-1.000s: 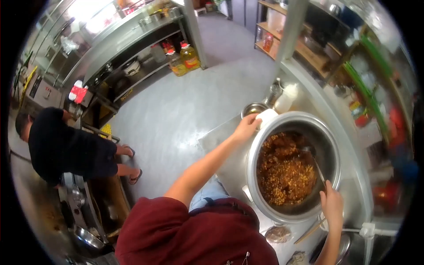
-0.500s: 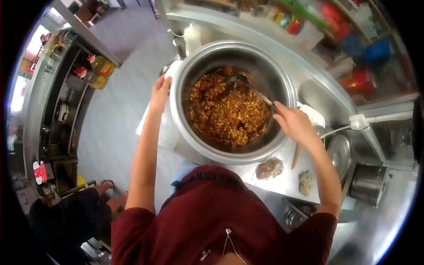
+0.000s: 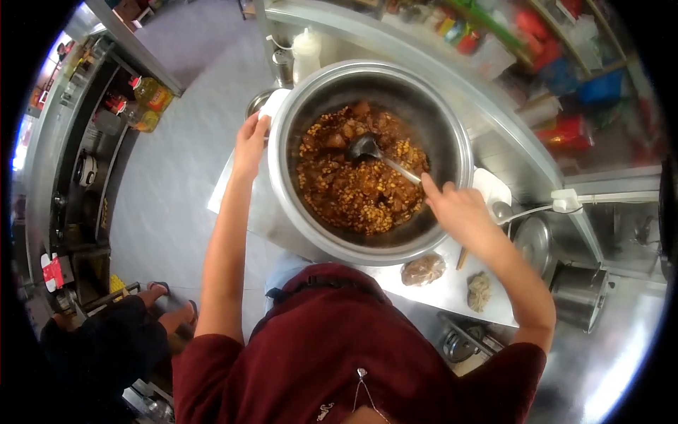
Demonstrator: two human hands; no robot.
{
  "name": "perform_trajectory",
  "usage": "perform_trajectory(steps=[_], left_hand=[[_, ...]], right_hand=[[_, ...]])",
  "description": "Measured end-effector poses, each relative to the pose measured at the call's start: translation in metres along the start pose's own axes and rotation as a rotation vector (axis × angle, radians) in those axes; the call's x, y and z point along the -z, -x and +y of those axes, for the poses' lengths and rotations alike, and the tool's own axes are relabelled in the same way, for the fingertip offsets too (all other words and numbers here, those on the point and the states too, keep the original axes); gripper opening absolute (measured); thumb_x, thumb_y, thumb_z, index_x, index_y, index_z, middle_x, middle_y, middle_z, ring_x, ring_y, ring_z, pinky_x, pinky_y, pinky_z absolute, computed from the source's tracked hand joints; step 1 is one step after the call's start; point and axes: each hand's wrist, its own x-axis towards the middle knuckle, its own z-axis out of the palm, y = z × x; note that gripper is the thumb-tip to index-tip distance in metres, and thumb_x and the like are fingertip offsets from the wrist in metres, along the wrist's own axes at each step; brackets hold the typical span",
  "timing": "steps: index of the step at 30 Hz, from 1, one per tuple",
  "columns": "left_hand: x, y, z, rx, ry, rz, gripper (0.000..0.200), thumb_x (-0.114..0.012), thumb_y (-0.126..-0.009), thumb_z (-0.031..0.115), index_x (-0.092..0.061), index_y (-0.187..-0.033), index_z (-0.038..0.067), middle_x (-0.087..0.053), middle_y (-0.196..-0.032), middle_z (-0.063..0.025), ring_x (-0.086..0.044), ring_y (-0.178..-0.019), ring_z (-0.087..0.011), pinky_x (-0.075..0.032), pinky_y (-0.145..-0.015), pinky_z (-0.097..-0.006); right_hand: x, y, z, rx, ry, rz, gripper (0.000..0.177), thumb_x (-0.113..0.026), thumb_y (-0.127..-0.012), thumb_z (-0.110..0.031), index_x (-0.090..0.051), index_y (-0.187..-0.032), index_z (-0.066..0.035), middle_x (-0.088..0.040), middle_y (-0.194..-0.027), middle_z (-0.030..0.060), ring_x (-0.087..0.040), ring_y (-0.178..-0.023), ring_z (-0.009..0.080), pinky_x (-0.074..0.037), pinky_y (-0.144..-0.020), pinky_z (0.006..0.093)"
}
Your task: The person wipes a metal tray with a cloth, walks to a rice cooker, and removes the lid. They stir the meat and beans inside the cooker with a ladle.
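A large metal pot (image 3: 281,185) holds a brown stew (image 3: 353,191) with chunks and many yellow bean-like pieces. My right hand (image 3: 455,212) reaches over the pot's right side, closed round the handle of a metal ladle (image 3: 399,168). The ladle's bowl, dark with sauce, rests on the stew near the middle. At the pot's left, my left hand (image 3: 251,145) has its fingers closed on the edge of a white dish (image 3: 274,104), which is partly hidden behind the pot's rim.
On the steel counter (image 3: 452,304) lie a clear bag of brown stuff (image 3: 424,270) and a crumpled pale cloth-like lump (image 3: 479,292). A white squeeze bottle (image 3: 306,55) stands behind the pot. Another person (image 3: 106,328) is at the lower left. Oil bottles (image 3: 150,95) stand on a left shelf.
The ladle's bowl has moved from the far side of the stew toward the middle, and my right hand has shifted slightly left. My left hand stays at the white dish.
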Motion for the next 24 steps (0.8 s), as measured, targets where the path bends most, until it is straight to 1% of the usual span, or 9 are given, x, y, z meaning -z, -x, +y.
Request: perform_trajectory(steps=[1,4,9,12,17,18,20,23,24], left_hand=[[0.0,0.0,0.0,0.002,0.002,0.005,0.043,-0.052,-0.087,0.03,-0.049,-0.121,0.003,-0.057,-0.095,-0.0038,-0.051,-0.085,-0.0129,-0.043,-0.077,-0.0274],[-0.002,-0.001,-0.004,-0.045,0.013,0.027,0.043,-0.052,-0.088,0.03,-0.048,-0.121,0.003,-0.057,-0.095,-0.0047,-0.052,-0.085,-0.0135,-0.043,-0.077,-0.0277],[0.001,-0.006,-0.01,-0.053,0.052,-0.016,0.045,-0.052,-0.088,0.03,-0.047,-0.121,0.0,-0.058,-0.098,-0.0068,-0.052,-0.085,-0.0146,-0.044,-0.077,-0.0282],[0.0,-0.006,-0.008,-0.044,-0.002,0.036,0.044,-0.051,-0.088,0.03,-0.048,-0.121,0.001,-0.058,-0.099,-0.0067,-0.053,-0.085,-0.0144,-0.044,-0.077,-0.0276],[0.0,-0.004,-0.006,-0.054,0.025,-0.002,0.041,-0.051,-0.088,0.029,-0.05,-0.119,0.003,-0.059,-0.098,-0.0059,-0.054,-0.084,-0.0137,-0.043,-0.076,-0.0268],[0.0,-0.003,-0.006,-0.054,0.031,0.001,0.04,-0.051,-0.088,0.029,-0.05,-0.119,0.004,-0.059,-0.097,-0.0057,-0.054,-0.084,-0.0135,-0.043,-0.076,-0.0266],[-0.001,-0.002,-0.004,-0.054,0.024,0.016,0.039,-0.052,-0.088,0.029,-0.051,-0.118,0.004,-0.059,-0.097,-0.0053,-0.054,-0.083,-0.0132,-0.043,-0.075,-0.0267],[-0.001,-0.005,-0.008,-0.048,0.037,-0.003,0.04,-0.052,-0.088,0.029,-0.051,-0.118,0.003,-0.059,-0.095,-0.0048,-0.054,-0.082,-0.0125,-0.044,-0.074,-0.0264],[-0.001,-0.004,-0.007,-0.045,0.044,-0.012,0.04,-0.052,-0.088,0.029,-0.051,-0.119,0.002,-0.059,-0.094,-0.0046,-0.054,-0.082,-0.0122,-0.044,-0.074,-0.0263]], right_hand=[[0.003,0.005,-0.004,0.002,0.018,-0.043,0.051,-0.046,-0.075,0.002,-0.038,-0.126,0.006,-0.059,-0.078,0.0173,-0.06,-0.06,0.0249,-0.048,-0.056,0.0345],[-0.009,0.018,-0.011,0.059,-0.004,-0.084,0.051,-0.047,-0.075,0.001,-0.039,-0.125,0.006,-0.058,-0.077,0.017,-0.06,-0.06,0.0238,-0.049,-0.055,0.0326],[0.009,0.023,0.012,-0.123,-0.252,0.008,0.039,-0.048,-0.089,-0.022,-0.045,-0.125,-0.008,-0.059,-0.069,0.0121,-0.06,-0.06,0.0232,-0.049,-0.056,0.0351],[0.006,0.021,0.023,-0.144,-0.262,0.175,0.039,-0.048,-0.089,-0.023,-0.046,-0.124,-0.008,-0.059,-0.07,0.0138,-0.06,-0.062,0.027,-0.048,-0.058,0.0369],[-0.012,-0.006,0.003,-0.128,-0.185,0.029,0.041,-0.038,-0.093,-0.024,-0.038,-0.129,-0.003,-0.059,-0.073,0.0152,-0.06,-0.072,0.0297,-0.046,-0.067,0.0405],[-0.006,-0.015,-0.004,-0.131,-0.177,-0.088,0.041,-0.037,-0.093,-0.021,-0.037,-0.129,-0.002,-0.059,-0.072,0.0152,-0.06,-0.071,0.0279,-0.047,-0.064,0.038],[-0.027,-0.023,-0.008,-0.046,-0.104,0.048,0.037,-0.039,-0.092,-0.017,-0.04,-0.125,0.001,-0.059,-0.07,0.0154,-0.06,-0.066,0.0269,-0.047,-0.058,0.0366],[-0.016,-0.041,0.002,-0.102,-0.263,-0.153,0.035,-0.043,-0.09,-0.013,-0.044,-0.122,0.003,-0.06,-0.072,0.0179,-0.061,-0.063,0.0271,-0.047,-0.055,0.0373],[-0.018,-0.039,0.015,-0.097,-0.467,-0.084,0.032,-0.045,-0.09,-0.016,-0.048,-0.116,0.003,-0.058,-0.067,0.0158,-0.058,-0.055,0.0241,-0.047,-0.051,0.0358]])
